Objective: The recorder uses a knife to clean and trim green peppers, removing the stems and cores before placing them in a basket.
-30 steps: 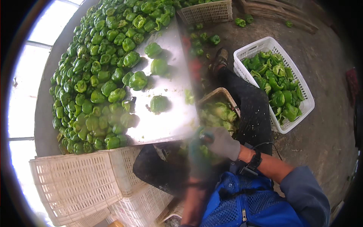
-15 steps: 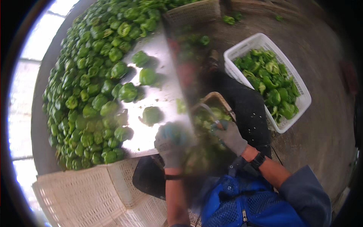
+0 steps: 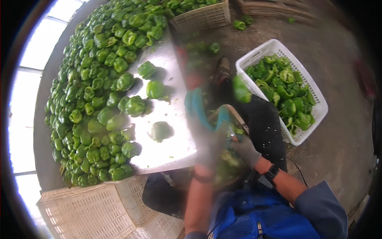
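Observation:
My left hand (image 3: 203, 123), in a grey glove with blue-green fingers, is smeared by motion over the right edge of the metal table. Its fingers are spread and hold nothing. A green bell pepper (image 3: 241, 89) hangs in the air beyond them, just left of the white crate (image 3: 241, 62). My right hand (image 3: 246, 150), gloved too, is closed round a small knife (image 3: 235, 138) with an orange part at the grip; most of it is hidden. Below both hands, a light-rimmed basket (image 3: 234, 112) between my legs holds blurred green pieces.
A large heap of bell peppers (image 3: 91, 107) covers the left of the metal table (image 3: 179, 153), with several loose ones near its right edge. The white crate is filled with green peppers. Cream crates (image 3: 85, 211) stand at lower left, another crate (image 3: 203, 18) at the back.
My left hand has moved right and forward from the table's near corner, its fingers now spread. A pepper has appeared in the air beside the white crate. My right hand has shifted slightly toward me.

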The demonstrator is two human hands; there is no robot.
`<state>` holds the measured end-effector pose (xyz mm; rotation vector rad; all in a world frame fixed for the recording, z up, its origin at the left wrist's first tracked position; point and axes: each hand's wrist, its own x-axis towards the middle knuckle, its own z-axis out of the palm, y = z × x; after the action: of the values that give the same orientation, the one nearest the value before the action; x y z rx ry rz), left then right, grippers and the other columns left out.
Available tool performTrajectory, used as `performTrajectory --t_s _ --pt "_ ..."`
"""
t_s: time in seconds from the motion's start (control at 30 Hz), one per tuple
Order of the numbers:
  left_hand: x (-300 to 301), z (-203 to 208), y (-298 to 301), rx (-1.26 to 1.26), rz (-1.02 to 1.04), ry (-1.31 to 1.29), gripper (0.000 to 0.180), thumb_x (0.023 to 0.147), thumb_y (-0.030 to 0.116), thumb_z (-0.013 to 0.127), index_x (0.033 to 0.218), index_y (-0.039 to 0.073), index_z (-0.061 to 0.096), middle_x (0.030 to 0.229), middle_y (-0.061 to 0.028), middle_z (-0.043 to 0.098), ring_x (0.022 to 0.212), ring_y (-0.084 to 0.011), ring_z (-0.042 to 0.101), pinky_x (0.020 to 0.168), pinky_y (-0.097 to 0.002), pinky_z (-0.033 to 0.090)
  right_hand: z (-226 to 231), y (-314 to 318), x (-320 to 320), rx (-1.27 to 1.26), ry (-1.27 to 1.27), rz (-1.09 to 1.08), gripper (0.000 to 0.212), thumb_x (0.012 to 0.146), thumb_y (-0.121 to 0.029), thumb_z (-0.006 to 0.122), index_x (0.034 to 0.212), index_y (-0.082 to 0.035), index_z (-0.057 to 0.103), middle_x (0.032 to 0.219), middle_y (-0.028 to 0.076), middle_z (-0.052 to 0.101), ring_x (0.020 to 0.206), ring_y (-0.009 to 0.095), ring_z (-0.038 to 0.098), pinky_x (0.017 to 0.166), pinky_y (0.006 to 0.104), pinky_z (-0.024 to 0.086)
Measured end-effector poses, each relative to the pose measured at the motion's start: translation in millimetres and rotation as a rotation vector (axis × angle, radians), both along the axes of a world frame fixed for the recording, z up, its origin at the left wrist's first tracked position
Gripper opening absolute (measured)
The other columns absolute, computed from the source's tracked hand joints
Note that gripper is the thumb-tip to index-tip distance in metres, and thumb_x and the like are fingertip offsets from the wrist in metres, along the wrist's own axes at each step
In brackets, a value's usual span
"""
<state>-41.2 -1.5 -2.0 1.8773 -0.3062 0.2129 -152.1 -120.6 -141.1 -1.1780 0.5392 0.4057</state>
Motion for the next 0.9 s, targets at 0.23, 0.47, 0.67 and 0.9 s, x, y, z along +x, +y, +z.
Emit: performTrajectory --t_s 0.23,0.47,0.67,0.9 --pt "33 -37 151 0.945 0.569 -0.097 0.065 0.093 0.033 0.077 0.148 0.003 0.057 0.140 -0.0262 0.063 0.126 -0.0452 0.062 0.106 -0.0548 0.050 1 8 1 -0.293 -0.048 0.037 0.024 0.089 -0.019 0.076 0.101 0.000 0.070 0.079 0.006 0.064 0.067 0.016 0.061 0.064 0.0377 0.052" --pt "7 -66 182 0.484 0.329 0.204 0.062 0.092 0.013 0.081 0.148 0.000 0.057 0.133 -0.0196 0.067 0.122 -0.0328 0.067 0.105 -0.0436 0.055 -2 11 3 -0.941 -0.689 0.131 0.028 0.088 -0.024 0.077 0.103 -0.003 0.068 0.086 0.019 0.067 0.080 0.043 0.064 0.078 0.0509 0.052" --pt "-76 -110 163 -0.111 0.401 0.124 0.071 0.095 0.004 0.077 0.157 -0.006 0.044 0.137 -0.0134 0.063 0.120 -0.0231 0.063 0.105 -0.0370 0.054 65 53 26 -0.661 -0.539 0.234 0.030 0.089 -0.027 0.078 0.102 -0.003 0.064 0.084 0.018 0.065 0.079 0.040 0.064 0.077 0.0489 0.051" --pt "-95 -105 151 0.162 0.464 0.002 0.071 0.101 0.019 0.077 0.157 -0.007 0.043 0.142 -0.0192 0.059 0.124 -0.0298 0.062 0.107 -0.0427 0.051 69 88 28 -0.732 -0.690 0.488 0.031 0.092 -0.032 0.074 0.106 -0.005 0.068 0.090 0.020 0.068 0.086 0.042 0.069 0.081 0.0496 0.055"
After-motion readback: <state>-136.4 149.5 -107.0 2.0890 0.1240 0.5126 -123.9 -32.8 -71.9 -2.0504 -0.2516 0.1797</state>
